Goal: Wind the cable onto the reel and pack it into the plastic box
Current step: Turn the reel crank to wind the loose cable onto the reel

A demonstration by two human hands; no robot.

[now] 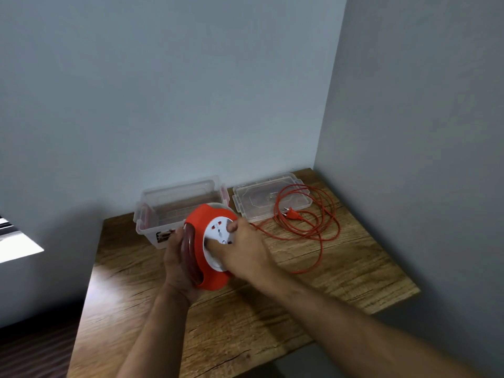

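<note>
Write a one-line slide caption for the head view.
Left hand grips the orange reel while the right hand works its white face; loose cable lies beside the open plastic box.

No text can be read; the sticker (163, 237) on the plastic box (174, 203) is too blurred.

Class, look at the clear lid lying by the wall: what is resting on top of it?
Loops of the orange cable lie across the lid, the plug at its near edge. Whatever is beneath the lid is unclear.
</note>
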